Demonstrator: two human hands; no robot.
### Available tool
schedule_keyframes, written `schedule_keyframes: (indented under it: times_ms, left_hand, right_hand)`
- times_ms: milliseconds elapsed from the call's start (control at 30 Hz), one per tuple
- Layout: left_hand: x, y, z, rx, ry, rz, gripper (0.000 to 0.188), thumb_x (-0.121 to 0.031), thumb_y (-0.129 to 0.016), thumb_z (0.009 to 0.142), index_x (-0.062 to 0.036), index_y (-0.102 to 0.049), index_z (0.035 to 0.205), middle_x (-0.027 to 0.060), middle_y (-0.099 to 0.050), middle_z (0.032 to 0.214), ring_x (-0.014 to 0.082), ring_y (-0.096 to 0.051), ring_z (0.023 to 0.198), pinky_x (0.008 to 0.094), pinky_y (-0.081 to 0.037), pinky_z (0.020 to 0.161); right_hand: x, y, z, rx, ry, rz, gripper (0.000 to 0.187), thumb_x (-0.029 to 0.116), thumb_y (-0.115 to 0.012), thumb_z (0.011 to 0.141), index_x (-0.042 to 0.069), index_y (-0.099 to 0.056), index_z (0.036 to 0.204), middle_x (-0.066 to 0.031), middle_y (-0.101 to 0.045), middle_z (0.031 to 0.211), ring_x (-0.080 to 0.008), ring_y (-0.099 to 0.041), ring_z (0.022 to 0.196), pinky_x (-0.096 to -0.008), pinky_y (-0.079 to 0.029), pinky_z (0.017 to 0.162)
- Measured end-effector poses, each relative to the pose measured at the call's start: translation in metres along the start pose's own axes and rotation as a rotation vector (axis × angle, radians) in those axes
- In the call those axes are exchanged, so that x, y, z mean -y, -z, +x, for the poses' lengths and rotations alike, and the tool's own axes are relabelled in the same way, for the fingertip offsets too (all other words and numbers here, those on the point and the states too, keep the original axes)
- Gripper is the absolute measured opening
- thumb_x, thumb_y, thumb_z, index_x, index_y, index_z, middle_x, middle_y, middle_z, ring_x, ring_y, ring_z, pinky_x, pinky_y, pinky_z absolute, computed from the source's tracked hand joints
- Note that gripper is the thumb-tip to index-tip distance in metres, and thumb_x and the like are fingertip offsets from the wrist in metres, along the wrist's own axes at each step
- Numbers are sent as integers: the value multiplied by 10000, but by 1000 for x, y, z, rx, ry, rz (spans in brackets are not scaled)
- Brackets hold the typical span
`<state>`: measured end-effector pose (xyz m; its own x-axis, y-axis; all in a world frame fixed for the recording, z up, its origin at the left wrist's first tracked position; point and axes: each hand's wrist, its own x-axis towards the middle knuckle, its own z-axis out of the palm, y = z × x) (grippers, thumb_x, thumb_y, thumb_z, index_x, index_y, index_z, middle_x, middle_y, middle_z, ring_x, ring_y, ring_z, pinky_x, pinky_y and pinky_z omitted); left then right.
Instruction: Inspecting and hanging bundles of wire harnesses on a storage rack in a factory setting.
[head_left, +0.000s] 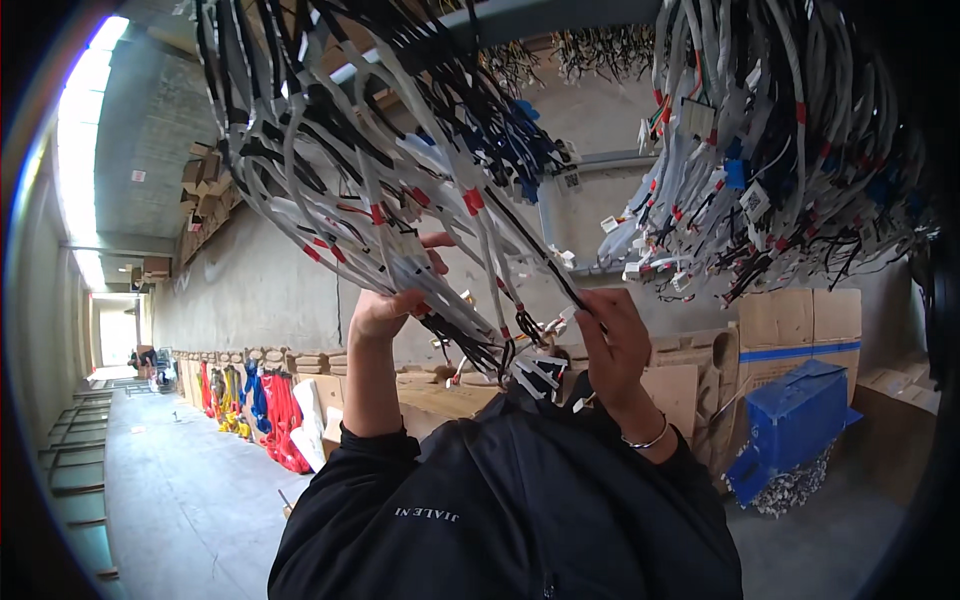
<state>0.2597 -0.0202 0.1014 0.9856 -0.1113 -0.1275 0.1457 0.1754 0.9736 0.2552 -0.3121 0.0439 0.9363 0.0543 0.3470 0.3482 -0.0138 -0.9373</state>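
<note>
A thick bundle of wire harnesses (380,215), in white and black sleeving with red tape bands, hangs from above in front of me. My left hand (385,308) is closed round its lower part; strands cover some of the fingers. To the right, my right hand (615,340) pinches a thin black cable (545,255) that slants down from the bundle. Below and between both hands dangle black wire ends (465,345) with small white connectors (535,375), close to my dark jacket. A bracelet circles my right wrist.
More harnesses (780,150) hang at the upper right, with dark blue-ended ones (520,145) behind the bundle. Cardboard boxes (800,318) and a blue container (795,410) of small pieces stand at the right. Red coils (285,420) hang along the wall at the left.
</note>
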Motion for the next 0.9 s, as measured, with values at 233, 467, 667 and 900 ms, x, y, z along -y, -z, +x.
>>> schedule_keyframes:
  times_ms: [233, 467, 667, 900]
  left_hand:
    - [8, -7, 2, -174, -49, 39, 731, -162, -790, 623, -17, -530, 1291, 47, -631, 994, 133, -604, 891, 311, -500, 798]
    - [-46, 52, -68, -447, -102, 390, 408, -158, -688, 885, 5, -577, 1242, 125, -672, 1080, 155, -621, 1019, 301, -495, 876]
    - [-165, 32, 35, -748, -1045, 761, 569, -304, -604, 938, -22, -415, 1395, 195, -385, 1445, 320, -386, 1330, 373, -280, 1109]
    - [-177, 17, 104, -312, -763, 313, 764, -408, -452, 1010, 59, -88, 1492, 205, -326, 1460, 239, -294, 1372, 314, -236, 1122]
  right_hand:
    - [55, -27, 56, -62, 447, -405, 310, 25, -640, 822, -3, -633, 1130, -180, -577, 1180, -349, -551, 1057, -423, -441, 905]
    - [165, -101, 199, -120, 737, -282, 574, 249, -588, 953, -61, -365, 1381, -227, -427, 1377, -356, -414, 1271, -404, -329, 1057]
    - [204, -89, 304, 103, 78, -92, 888, 593, -489, 918, 10, -170, 1506, -247, -205, 1536, -367, -214, 1428, -431, -206, 1155]
    - [182, -171, 316, 256, 261, 250, 708, 585, -551, 901, 9, -491, 1309, -145, -522, 1334, -251, -533, 1173, -379, -397, 991]
